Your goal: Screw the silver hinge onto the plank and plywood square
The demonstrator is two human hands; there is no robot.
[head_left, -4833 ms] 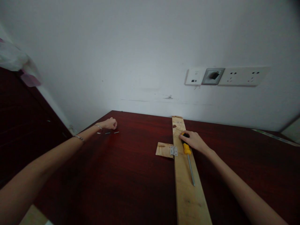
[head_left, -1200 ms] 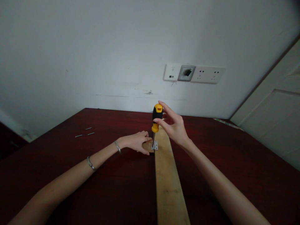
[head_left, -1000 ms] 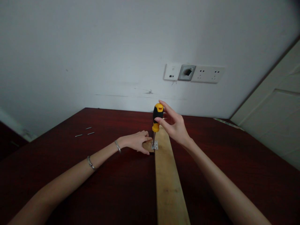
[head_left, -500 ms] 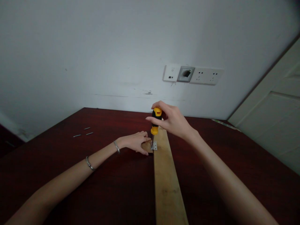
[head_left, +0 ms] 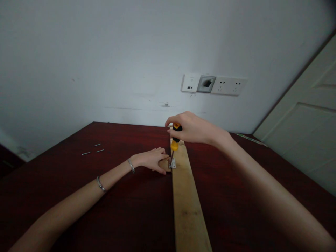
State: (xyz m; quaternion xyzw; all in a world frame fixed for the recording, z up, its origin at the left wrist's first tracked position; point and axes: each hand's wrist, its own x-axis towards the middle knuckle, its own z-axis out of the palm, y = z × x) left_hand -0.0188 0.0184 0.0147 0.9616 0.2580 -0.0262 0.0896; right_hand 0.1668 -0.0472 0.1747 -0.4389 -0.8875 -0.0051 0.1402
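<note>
the yellow-and-black screwdriver (head_left: 176, 134) leans slightly, its metal shaft ending at the silvery hinge (head_left: 173, 163). above the hinge, the right hand (head_left: 193, 127) arches over, fingers gripping the screwdriver's handle; left of the hinge, the left hand (head_left: 151, 158) lies low, thumb and fingers holding the small wooden block (head_left: 164, 164) between them.

And there, in the head view, my right hand (head_left: 193, 127) had the screwdriver (head_left: 174, 145) by its yellow-and-black handle, tilted slightly, its tip down at the hinge (head_left: 173, 163)! I couldn't tell whether it sat in a screw. Over on the left, my left hand (head_left: 151, 159) clasped the small wooden block (head_left: 164, 165) between thumb and fingers, right up beside the long plank (head_left: 187, 197). Three thin metal pieces (head_left: 100, 151) lay well apart on the dark red tabletop (head_left: 131, 218), sockets (head_left: 228, 86) on the wall beyond!
</note>
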